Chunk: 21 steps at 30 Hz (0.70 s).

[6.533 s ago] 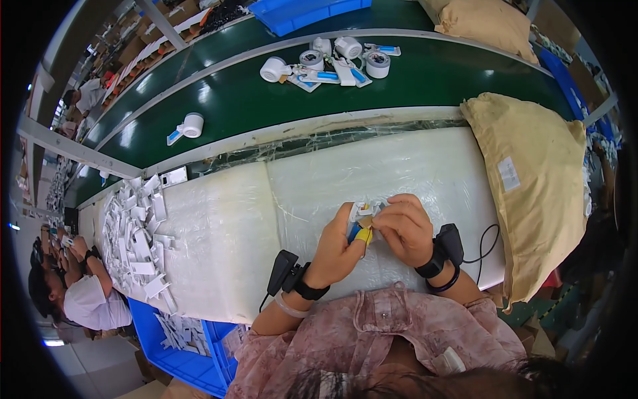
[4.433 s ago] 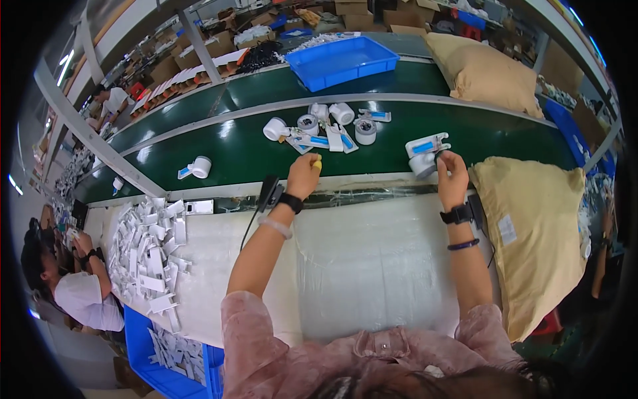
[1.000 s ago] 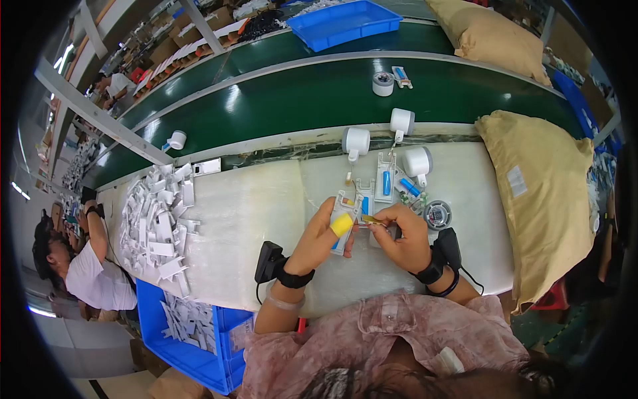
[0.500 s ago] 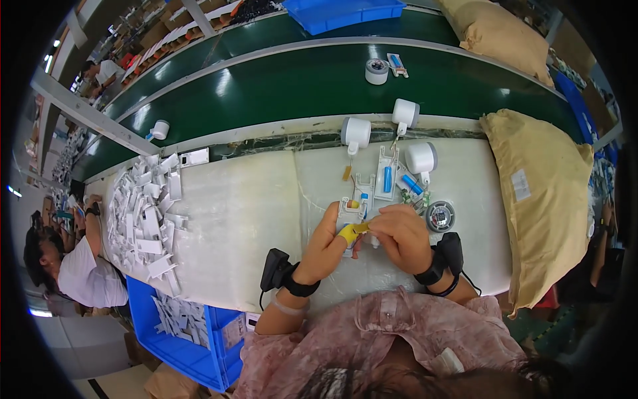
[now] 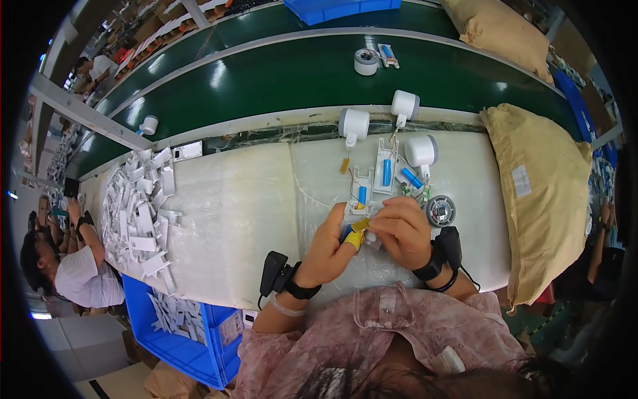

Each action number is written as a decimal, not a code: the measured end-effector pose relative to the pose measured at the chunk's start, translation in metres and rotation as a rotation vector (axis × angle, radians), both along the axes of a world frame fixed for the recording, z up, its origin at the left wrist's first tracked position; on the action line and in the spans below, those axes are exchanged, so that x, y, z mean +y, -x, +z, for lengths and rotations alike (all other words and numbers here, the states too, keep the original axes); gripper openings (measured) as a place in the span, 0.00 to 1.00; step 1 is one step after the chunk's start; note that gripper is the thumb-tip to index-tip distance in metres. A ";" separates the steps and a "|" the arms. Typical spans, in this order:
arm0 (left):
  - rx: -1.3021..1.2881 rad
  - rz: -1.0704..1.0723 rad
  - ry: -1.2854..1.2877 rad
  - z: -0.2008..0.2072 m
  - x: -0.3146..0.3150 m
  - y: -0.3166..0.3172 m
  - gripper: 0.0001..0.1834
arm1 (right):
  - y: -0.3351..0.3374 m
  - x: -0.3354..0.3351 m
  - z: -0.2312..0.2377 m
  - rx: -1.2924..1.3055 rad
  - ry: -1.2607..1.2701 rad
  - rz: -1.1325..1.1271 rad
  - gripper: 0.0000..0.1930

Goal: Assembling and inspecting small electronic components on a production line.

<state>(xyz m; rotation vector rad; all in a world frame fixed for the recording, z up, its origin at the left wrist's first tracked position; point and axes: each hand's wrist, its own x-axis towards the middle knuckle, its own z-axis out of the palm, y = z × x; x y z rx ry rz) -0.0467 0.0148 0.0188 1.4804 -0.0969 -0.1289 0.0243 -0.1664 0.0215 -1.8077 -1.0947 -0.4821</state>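
Note:
My left hand [image 5: 327, 249] is closed in front of me, a yellow wrap [image 5: 354, 240] around its thumb tip. Blue and white bits show between its fingers, but the piece itself is mostly hidden. Beside it, my right hand [image 5: 403, 233] pinches a small yellow-brown strip [image 5: 361, 225] against the left thumb. Just beyond the fingers lies a white plastic holder [image 5: 361, 183] with a blue cylindrical battery [image 5: 362, 194]. Farther back is another white holder [image 5: 379, 181] with a blue battery [image 5: 387, 171]. A loose blue battery [image 5: 411, 177] and a round grey part [image 5: 440, 211] lie to the right.
White lamp heads [image 5: 354, 125] stand along the table's far side. A pile of white plastic pieces [image 5: 143, 206] covers the left. Beyond runs a green conveyor belt [image 5: 279, 86]. A brown sack [image 5: 541, 199] borders the right; a blue crate [image 5: 216, 346] sits lower left. Another person [image 5: 83, 272] works at left.
Both hands remain together with the strip between them. The view has shifted slightly; the battery holder beyond the fingers is now less covered by my left hand.

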 end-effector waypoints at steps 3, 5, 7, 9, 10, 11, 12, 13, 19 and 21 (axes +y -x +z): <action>-0.017 0.035 -0.036 0.000 -0.001 0.000 0.25 | 0.000 0.000 -0.001 0.001 -0.005 -0.002 0.14; -0.010 0.031 -0.054 0.000 -0.001 0.001 0.25 | 0.000 0.000 -0.002 0.006 -0.006 -0.001 0.14; -0.003 0.030 -0.073 0.000 -0.001 0.001 0.24 | -0.001 0.001 -0.004 0.007 -0.023 -0.003 0.14; 0.015 0.021 -0.070 0.002 -0.001 0.001 0.24 | -0.002 0.003 -0.003 -0.011 -0.036 -0.012 0.16; 0.017 0.020 -0.069 0.002 -0.001 0.001 0.24 | -0.003 0.004 -0.002 -0.032 -0.049 -0.023 0.17; 0.013 0.024 -0.082 0.002 -0.001 0.001 0.24 | -0.002 0.003 -0.002 -0.031 -0.048 -0.023 0.17; 0.010 0.028 -0.096 0.002 -0.001 0.001 0.24 | -0.002 0.001 -0.003 -0.005 -0.027 -0.008 0.16; 0.011 0.028 -0.095 0.002 -0.001 0.001 0.24 | -0.002 0.000 -0.003 0.021 -0.007 0.008 0.14; -0.022 0.043 -0.115 -0.001 -0.001 0.002 0.24 | 0.000 0.001 -0.004 0.023 -0.015 0.002 0.15; -0.033 0.036 -0.138 -0.001 -0.001 0.002 0.24 | 0.000 0.001 -0.004 0.022 -0.017 0.001 0.15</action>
